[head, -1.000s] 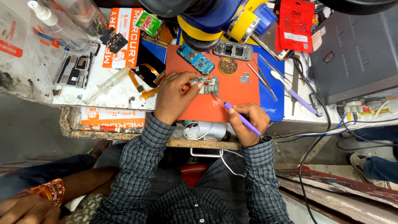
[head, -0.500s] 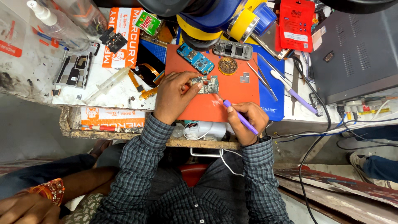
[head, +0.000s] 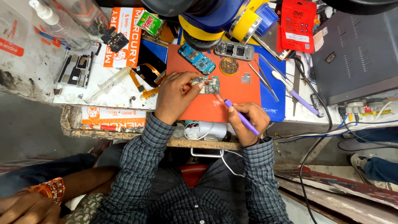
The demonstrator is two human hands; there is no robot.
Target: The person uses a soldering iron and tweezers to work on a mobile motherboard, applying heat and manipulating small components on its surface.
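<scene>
A small green circuit board (head: 209,85) lies on an orange work mat (head: 240,99). My left hand (head: 176,93) pinches the board's left end with thumb and forefinger, holding it down. My right hand (head: 248,122) grips a purple-handled soldering iron (head: 240,117) like a pen; its thin metal tip touches the board's lower right corner. Both forearms wear dark checked sleeves and rest over the bench's front edge.
On the mat: a blue circuit board (head: 197,58), a grey phone frame (head: 234,50), a round brass-wool tip cleaner (head: 229,65), tweezers (head: 261,76). A syringe (head: 110,81) and spray bottle (head: 58,23) lie left. A dark box (head: 352,49) stands right. Another person's arm with a bangle (head: 47,191) is bottom left.
The purple iron's tip has edged slightly closer onto the board; my left hand keeps the same pinch. Little else differs.
</scene>
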